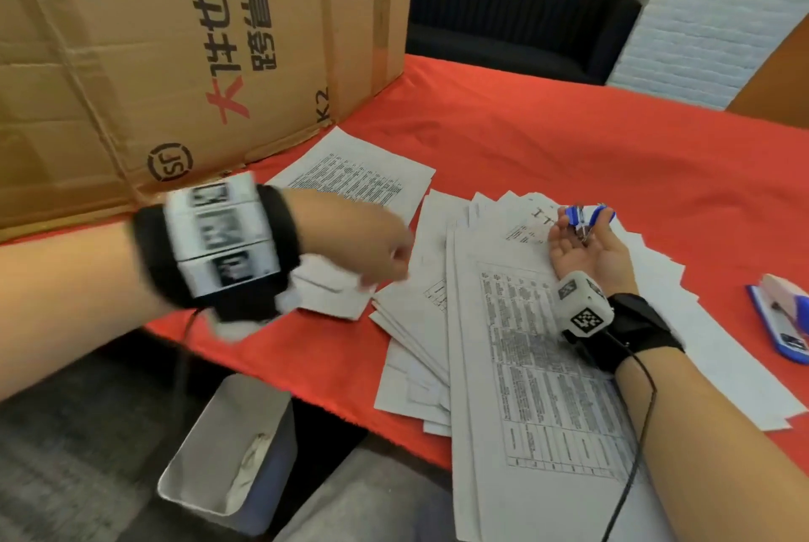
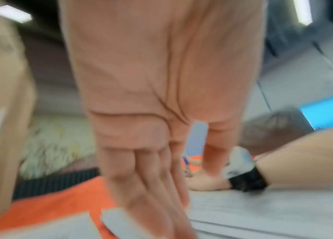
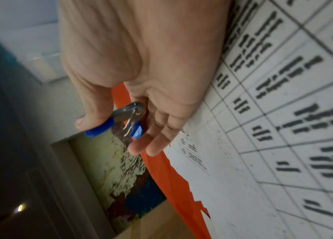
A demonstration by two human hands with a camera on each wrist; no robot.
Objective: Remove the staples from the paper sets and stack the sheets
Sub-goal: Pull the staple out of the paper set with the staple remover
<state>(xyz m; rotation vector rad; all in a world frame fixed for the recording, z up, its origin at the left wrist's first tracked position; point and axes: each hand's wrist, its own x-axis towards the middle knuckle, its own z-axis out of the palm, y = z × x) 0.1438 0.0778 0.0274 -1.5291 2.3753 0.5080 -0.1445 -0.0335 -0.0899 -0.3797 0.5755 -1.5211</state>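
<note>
Printed paper sheets lie fanned out on the red table. My right hand rests palm up on them and pinches a blue staple remover between thumb and fingers. In the right wrist view the staple remover shows its metal jaws between the thumb and the fingers of my right hand. My left hand hovers, blurred, over a small stack of sheets left of the fan. In the left wrist view my left hand has straight fingers and holds nothing.
A big cardboard box stands at the back left. A single printed sheet lies in front of it. A blue and white stapler sits at the right edge. A grey bin stands below the table's near edge.
</note>
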